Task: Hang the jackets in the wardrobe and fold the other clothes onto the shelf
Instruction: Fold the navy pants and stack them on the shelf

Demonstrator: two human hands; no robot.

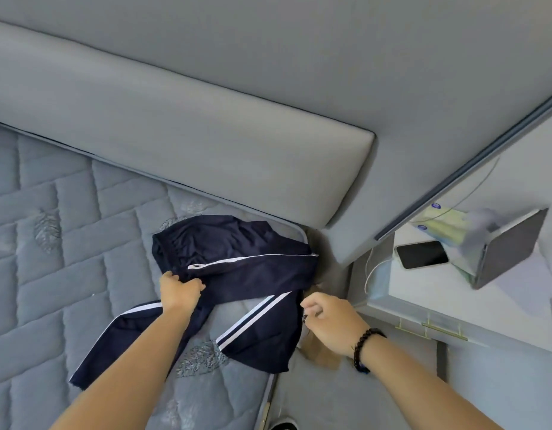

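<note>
A quilted grey mattress (67, 243) filled the left side, with a padded grey headboard (181, 125) along its far edge. To the right stood a white bedside table (448, 293). On it lay a dark-screened phone (422, 254), a white cable (372, 268) trailing off its left end, beside a tissue box (510, 246).

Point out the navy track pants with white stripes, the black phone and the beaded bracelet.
Navy white-striped track pants (237, 243): head view, seat fabric.
Black phone (422, 254): head view, screen centre.
Dark beaded bracelet (364, 339): head view, beads on right wrist.
</note>
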